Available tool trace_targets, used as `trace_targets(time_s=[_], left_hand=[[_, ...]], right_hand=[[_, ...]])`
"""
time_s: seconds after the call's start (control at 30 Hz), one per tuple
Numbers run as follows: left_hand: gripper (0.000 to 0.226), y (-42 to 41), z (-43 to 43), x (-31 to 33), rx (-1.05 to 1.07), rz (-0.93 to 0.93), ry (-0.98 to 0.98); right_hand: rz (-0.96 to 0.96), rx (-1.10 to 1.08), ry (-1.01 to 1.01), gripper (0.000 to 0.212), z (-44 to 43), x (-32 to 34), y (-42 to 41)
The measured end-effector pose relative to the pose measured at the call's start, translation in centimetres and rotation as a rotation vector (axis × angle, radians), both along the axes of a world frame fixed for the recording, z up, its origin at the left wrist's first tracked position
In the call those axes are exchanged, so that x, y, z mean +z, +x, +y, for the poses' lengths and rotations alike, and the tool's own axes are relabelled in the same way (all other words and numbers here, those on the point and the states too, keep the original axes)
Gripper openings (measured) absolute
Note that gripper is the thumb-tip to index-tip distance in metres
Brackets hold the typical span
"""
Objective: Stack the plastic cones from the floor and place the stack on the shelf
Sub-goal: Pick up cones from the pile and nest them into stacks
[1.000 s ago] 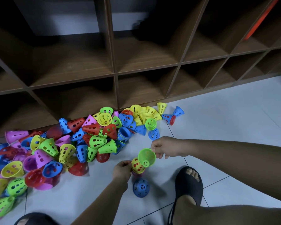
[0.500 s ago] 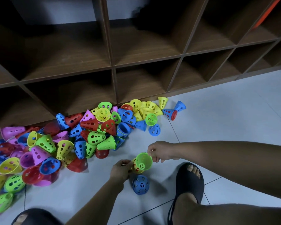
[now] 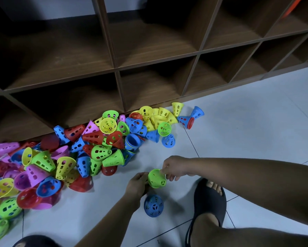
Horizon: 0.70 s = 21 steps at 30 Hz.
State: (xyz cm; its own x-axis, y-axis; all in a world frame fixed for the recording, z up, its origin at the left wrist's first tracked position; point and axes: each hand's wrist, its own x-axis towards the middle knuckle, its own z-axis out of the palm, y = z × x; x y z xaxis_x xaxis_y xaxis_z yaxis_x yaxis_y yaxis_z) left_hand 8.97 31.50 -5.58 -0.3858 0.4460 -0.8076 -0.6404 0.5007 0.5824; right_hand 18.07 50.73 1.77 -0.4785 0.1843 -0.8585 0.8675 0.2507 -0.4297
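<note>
Lying on the floor just nearer than both grips was a blue cone. Between them hung a green cone, its rim pinched by the right grip, with the left grip curled against its other side. Beyond lay the cone pile, against the shelf.

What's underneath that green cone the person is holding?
Nothing shows: the green cone, pinched at its rim by the right hand, covers that spot, and the curled left hand closes it off.
</note>
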Motion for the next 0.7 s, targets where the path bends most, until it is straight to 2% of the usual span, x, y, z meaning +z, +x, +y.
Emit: trace_targets(time_s=[0.13, 0.2, 0.3, 0.4, 0.57, 0.7], left_hand=[[0.021, 0.1, 1.5, -0.2, -0.069, -0.005, 0.057], [0.023, 0.3, 2.1, -0.1, -0.038, -0.032, 0.079], [0.031, 0.2, 2.8, -0.3, -0.032, -0.037, 0.125], [0.023, -0.2, 3.4, 0.3, -0.081, -0.023, 0.108], [0.018, -0.7, 0.9, 1.2, -0.252, 0.002, -0.07], [0.03, 0.2, -2.7, 0.7, -0.271, -0.054, -0.299]], right_hand=[[0.022, -0.032, -0.055, 0.037, 2.2, -0.5, 0.8], [0.032, -0.082, -0.09, 0.034, 3.2, -0.9, 1.4], [0.061, -0.235, -0.125, 0.031, 4.5, -2.0, 2.7], [0.12, -0.4, -0.099, 0.026, 5.1, -3.6, 4.4], [0.214, -0.615, -0.108, 0.022, 3.1, -6.0, 6.4], [0.199, -0.706, -0.177, 0.026, 1.1, -6.9, 6.6]])
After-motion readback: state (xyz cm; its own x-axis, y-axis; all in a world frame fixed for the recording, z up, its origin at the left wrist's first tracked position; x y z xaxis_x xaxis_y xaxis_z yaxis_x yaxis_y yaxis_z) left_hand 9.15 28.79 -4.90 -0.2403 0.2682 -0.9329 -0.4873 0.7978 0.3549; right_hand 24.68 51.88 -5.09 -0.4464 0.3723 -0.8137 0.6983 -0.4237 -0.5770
